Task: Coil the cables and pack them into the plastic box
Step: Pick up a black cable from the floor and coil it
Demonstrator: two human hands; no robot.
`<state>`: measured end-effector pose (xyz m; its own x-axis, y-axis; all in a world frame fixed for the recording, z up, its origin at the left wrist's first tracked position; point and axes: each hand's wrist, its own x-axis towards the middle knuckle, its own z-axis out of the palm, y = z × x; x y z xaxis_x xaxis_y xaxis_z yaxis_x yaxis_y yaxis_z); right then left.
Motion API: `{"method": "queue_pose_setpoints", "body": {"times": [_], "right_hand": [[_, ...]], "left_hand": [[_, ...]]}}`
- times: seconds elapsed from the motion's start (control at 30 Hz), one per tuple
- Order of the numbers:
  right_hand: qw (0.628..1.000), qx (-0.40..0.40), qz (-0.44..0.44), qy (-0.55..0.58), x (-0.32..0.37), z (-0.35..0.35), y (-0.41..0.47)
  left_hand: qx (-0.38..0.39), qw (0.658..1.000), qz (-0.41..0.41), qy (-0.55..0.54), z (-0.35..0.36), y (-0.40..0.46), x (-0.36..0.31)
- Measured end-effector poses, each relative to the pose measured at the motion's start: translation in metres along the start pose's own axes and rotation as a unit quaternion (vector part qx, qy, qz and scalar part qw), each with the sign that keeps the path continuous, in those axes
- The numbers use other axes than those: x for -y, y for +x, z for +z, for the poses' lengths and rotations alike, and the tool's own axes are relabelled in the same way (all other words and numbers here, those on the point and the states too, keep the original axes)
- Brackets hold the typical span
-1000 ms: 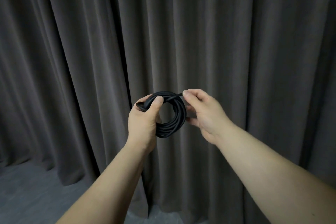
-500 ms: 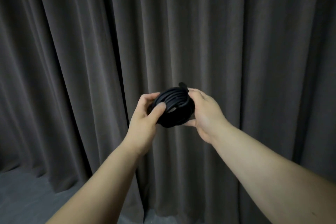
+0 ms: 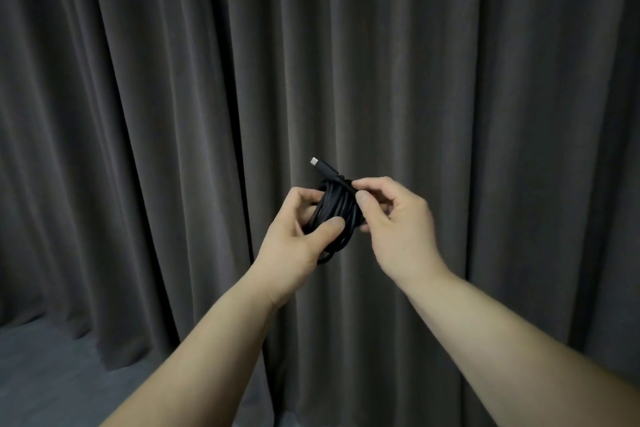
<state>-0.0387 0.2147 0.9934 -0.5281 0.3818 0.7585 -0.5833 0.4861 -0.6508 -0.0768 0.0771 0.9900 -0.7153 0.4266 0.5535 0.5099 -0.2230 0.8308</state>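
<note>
The left hand (image 3: 294, 236) is covering the left side of the coil (image 3: 337, 215), so the loop's opening is not showing. The right hand (image 3: 398, 222) is hiding the coil's right edge and the stretch of cable running under its thumb and forefinger. The fingertips of both hands (those curled behind the coil) are lying out of sight. The plug (image 3: 320, 165) is appearing too small for its type to be read. Both forearms are being cut off by the bottom edge. The curtain (image 3: 138, 114) is running past the top and side edges, and the floor (image 3: 52, 374) past the lower left corner.
</note>
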Motion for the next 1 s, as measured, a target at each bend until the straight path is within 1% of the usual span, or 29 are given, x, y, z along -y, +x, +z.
{"method": "queue_pose_setpoints", "body": {"times": [0.13, 0.3, 0.4, 0.47, 0.6, 0.67, 0.73, 0.8, 0.87, 0.9, 1.0], "right_hand": [[1.0, 0.003, -0.004, 0.026, 0.006, -0.001, -0.004], [0.999, -0.017, -0.021, -0.019, 0.01, 0.002, -0.008], [0.998, -0.032, -0.035, -0.039, 0.011, 0.003, -0.009], [0.997, -0.026, -0.054, -0.052, 0.012, 0.006, -0.013], [0.989, -0.013, -0.107, -0.103, 0.009, 0.011, -0.021], [0.988, 0.0, -0.109, -0.113, 0.008, 0.008, -0.019], [0.994, 0.013, -0.073, -0.081, 0.013, 0.005, -0.014], [1.0, 0.005, -0.01, 0.009, 0.021, 0.004, -0.007], [0.993, -0.018, 0.046, 0.103, 0.027, 0.007, -0.002], [0.989, -0.026, 0.067, 0.131, 0.029, 0.009, 0.0], [0.981, -0.032, 0.106, 0.159, 0.027, 0.014, 0.004]], "left_hand": [[-0.008, 0.999, 0.007, 0.036, -0.001, 0.0, -0.002], [-0.022, 0.993, 0.021, 0.112, -0.006, 0.002, -0.002], [-0.016, 0.993, 0.005, 0.119, -0.004, 0.001, -0.003], [-0.027, 0.992, 0.001, 0.124, -0.001, 0.0, -0.002], [-0.072, 0.995, -0.024, 0.072, 0.004, -0.003, -0.003], [-0.09, 0.993, -0.018, 0.073, 0.004, -0.005, -0.001], [-0.099, 0.992, -0.003, 0.081, 0.004, -0.005, 0.0], [-0.117, 0.989, 0.013, 0.091, 0.004, -0.003, 0.001], [-0.135, 0.986, 0.02, 0.095, 0.006, -0.001, -0.002], [-0.139, 0.986, 0.022, 0.089, 0.006, 0.0, -0.004], [-0.128, 0.989, 0.019, 0.07, 0.005, 0.001, -0.009]]}}
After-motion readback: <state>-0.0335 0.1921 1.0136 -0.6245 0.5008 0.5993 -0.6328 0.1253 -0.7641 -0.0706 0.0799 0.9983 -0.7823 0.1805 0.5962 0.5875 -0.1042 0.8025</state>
